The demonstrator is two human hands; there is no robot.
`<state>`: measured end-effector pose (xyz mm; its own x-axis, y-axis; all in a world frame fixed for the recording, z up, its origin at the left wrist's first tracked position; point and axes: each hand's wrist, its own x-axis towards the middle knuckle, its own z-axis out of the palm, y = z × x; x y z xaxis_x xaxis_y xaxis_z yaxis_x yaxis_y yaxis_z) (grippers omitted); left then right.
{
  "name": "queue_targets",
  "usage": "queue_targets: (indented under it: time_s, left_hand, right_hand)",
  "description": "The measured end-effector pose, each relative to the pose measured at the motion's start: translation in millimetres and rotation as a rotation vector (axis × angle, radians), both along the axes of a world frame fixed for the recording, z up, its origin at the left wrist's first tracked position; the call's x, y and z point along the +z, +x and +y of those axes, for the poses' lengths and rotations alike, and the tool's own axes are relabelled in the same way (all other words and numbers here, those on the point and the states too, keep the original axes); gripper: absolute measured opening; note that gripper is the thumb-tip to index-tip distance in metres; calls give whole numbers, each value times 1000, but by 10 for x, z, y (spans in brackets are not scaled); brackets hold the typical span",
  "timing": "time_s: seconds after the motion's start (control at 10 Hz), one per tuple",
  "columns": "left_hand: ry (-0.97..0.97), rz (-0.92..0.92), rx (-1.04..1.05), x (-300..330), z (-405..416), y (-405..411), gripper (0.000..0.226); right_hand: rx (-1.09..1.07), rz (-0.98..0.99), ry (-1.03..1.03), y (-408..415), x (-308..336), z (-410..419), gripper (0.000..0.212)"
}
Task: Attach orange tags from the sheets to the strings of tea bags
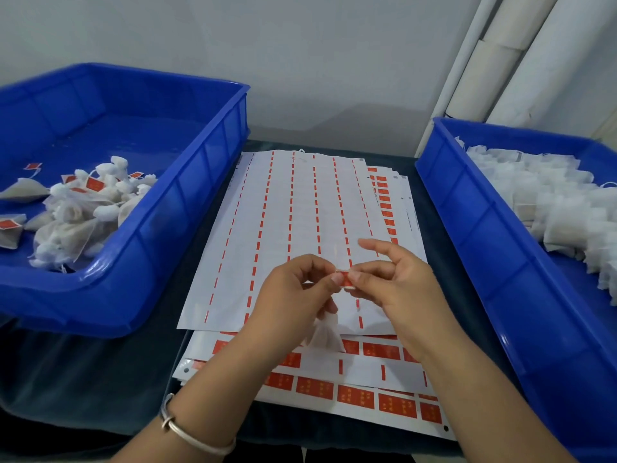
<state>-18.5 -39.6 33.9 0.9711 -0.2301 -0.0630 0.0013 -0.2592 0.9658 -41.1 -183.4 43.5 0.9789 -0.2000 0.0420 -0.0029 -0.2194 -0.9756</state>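
Observation:
My left hand (297,290) and my right hand (397,279) meet over the middle of the table and together pinch one small orange tag (344,278) between their fingertips. A white tea bag (325,335) hangs below my left hand, partly hidden by it; its string is too thin to make out. Under the hands lies a stack of tag sheets (300,228): the top sheet is mostly stripped, with only orange strips left, while lower sheets (377,399) still carry rows of orange tags.
A blue bin (187,182) at the left holds tea bags with orange tags (80,208). A second blue bin (474,208) at the right is piled with plain white tea bags (547,208). White pipes (494,61) stand against the wall at back right.

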Motion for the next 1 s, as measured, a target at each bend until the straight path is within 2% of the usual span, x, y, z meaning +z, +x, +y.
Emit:
queue_targets:
  time_s: [0.2, 0.3, 0.4, 0.5, 0.6, 0.7, 0.8, 0.9, 1.0]
  left_hand:
    - [-5, -50, -42, 187, 71, 27, 9]
    - [-75, -162, 36, 525, 250, 118, 10]
    - [-214, -204, 142, 804, 447, 224, 13]
    - [-228, -400, 409, 1176, 903, 449, 17]
    - [-14, -574, 588, 1302, 1221, 627, 12]
    - [429, -587, 711, 1252, 1574, 827, 11]
    - [716, -382, 618, 1123, 1702, 929, 18]
    - [860, -184, 472, 985, 1712, 949, 14]
    - [801, -247, 462, 904, 1630, 879, 15]
  right_hand:
    - [18, -101, 12, -14, 74, 35, 43]
    - [87, -104, 55, -3, 104, 93, 32]
    - [109, -60, 30, 2, 65, 172, 24]
    - [107, 20, 14, 22, -30, 295, 16]
    - [103, 64, 15, 34, -95, 341, 12]
    - [107, 105, 18, 45, -139, 404, 9]
    - [118, 131, 2, 60, -169, 414, 9]
    - [129, 167, -25, 69, -196, 370, 11]
    - [117, 175, -30, 50, -196, 350, 13]
